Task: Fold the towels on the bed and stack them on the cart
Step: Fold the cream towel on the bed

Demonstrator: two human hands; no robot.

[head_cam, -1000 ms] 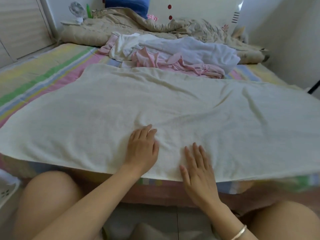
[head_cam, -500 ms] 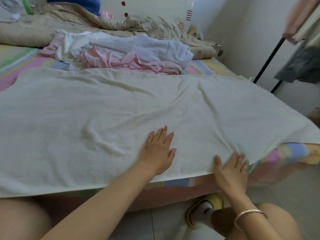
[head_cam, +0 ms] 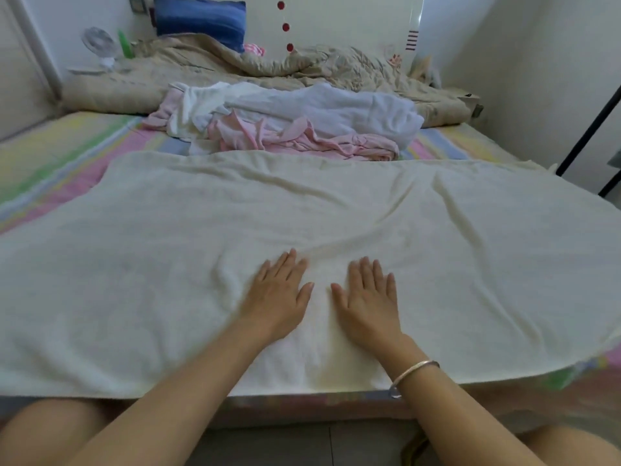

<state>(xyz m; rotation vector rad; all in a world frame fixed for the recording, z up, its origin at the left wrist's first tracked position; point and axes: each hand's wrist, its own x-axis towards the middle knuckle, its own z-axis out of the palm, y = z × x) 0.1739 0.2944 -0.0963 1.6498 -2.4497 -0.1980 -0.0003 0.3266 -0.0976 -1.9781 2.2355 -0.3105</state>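
While the cream towel [head_cam: 437, 247] lies spread along the near edge of the bed [head_cam: 50, 156], both hands rest flat on it at the middle of that edge. The left hand [head_cam: 279, 297] has straight, slightly spread fingers. The right hand [head_cam: 366, 297], just beside it, lies the same way with a bracelet [head_cam: 415, 371] on its wrist. Neither hand holds anything; the palms only press the cloth.

The likely trouble is in the cloth itself. A ridge of wrinkles stands just left of the left hand, and long creases run off to the right of the right hand. If the towel is folded now, those would probably be trapped inside. The towel's right end droops over the near right corner, so its weight could drag the sheet of cloth sideways once the hands lift.

At the far left corner stand a small fan [head_cam: 97, 42] and a green bottle [head_cam: 125, 45]. A beige quilt [head_cam: 201, 68] is bunched along the head edge, with a blue pillow [head_cam: 201, 21] behind it. A heap of white and pink laundry [head_cam: 292, 122] touches the towel's far hem and could catch in a fold taken from that side. A black pole [head_cam: 584, 129] leans beyond the right edge. The cart is not in view.
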